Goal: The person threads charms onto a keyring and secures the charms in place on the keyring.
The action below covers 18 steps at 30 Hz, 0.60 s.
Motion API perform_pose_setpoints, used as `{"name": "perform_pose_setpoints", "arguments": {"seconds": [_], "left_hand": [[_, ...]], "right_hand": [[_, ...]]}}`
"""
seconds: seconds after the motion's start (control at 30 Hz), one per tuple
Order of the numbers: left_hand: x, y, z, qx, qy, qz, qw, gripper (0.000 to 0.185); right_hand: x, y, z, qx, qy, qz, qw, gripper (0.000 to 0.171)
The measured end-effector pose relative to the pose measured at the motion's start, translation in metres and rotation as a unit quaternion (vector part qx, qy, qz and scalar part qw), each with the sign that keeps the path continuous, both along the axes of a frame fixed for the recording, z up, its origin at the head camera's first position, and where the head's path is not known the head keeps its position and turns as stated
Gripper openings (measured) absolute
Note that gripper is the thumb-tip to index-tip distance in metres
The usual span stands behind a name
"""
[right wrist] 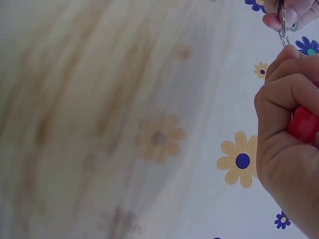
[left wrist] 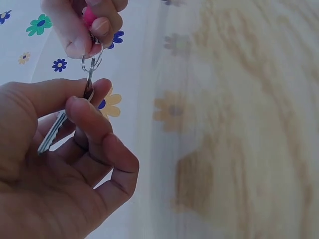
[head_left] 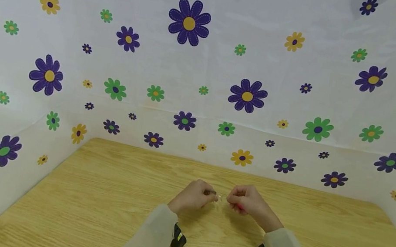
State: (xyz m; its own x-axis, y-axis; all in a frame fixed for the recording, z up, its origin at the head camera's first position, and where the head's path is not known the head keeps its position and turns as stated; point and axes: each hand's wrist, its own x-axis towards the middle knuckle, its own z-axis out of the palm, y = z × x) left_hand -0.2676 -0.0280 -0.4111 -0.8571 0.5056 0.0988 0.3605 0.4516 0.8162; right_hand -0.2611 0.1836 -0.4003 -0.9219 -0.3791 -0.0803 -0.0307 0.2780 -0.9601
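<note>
My left hand (head_left: pixel 195 196) pinches a metal key (left wrist: pixel 52 132) by its head between thumb and fingertips; the toothed blade points back toward the palm in the left wrist view. A thin split ring (left wrist: pixel 92 64) spans the small gap between the two hands and meets the key's head. On its other side my right hand (head_left: pixel 250 203) pinches the ring. Within that hand's curled fingers sits a smooth red fob (right wrist: pixel 304 124), mostly hidden by the fingers. Whether the key is threaded on the ring I cannot tell.
Both hands are above a light wooden table (head_left: pixel 113 197). A white sheet (head_left: pixel 208 63) printed with purple, green and yellow flowers hangs behind and at both sides. Black wrist cameras (head_left: pixel 179 238) are strapped near the cream sleeves (head_left: pixel 147 238).
</note>
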Motion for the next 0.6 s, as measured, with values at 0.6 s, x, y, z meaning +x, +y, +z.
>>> {"name": "perform_pose_setpoints", "arguments": {"seconds": [0.6], "left_hand": [[-0.0006,0.0019,-0.0012,-0.017,-0.021,-0.011,0.9996,0.019]], "right_hand": [[0.0031,-0.0024,0.0015,-0.046,-0.017,-0.002,0.999,0.006]]}}
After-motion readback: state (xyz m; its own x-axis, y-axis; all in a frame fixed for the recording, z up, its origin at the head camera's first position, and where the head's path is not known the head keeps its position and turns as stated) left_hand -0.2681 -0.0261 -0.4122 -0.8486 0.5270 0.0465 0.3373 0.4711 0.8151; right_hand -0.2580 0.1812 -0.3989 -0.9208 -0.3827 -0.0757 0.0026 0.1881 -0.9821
